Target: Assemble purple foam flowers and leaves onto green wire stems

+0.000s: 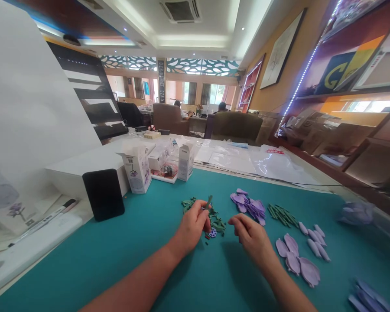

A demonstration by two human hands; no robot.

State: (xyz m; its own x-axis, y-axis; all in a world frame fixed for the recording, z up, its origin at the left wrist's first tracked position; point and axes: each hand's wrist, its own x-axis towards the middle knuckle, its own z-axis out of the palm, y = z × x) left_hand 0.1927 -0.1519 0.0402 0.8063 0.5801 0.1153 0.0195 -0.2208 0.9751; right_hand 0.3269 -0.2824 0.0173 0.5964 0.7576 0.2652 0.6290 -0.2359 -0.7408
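Observation:
My left hand (pixel 194 225) pinches a small green stem piece (pixel 209 202) and holds it upright over a pile of green plastic pieces (pixel 218 223) on the teal mat (pixel 149 255). My right hand (pixel 250 236) hovers just right of that pile with its fingers curled together; nothing shows in it. A small purple round piece (pixel 212 233) lies between my two hands. Purple petal pieces (pixel 248 203) sit in a heap beyond my right hand.
Green sticks (pixel 282 214) and pale purple petals (pixel 299 262) lie to the right. Small white boxes (pixel 137 171) and a black block (pixel 104 194) stand at the back left. Clear plastic bags (pixel 273 162) lie behind the mat. People sit at desks far behind.

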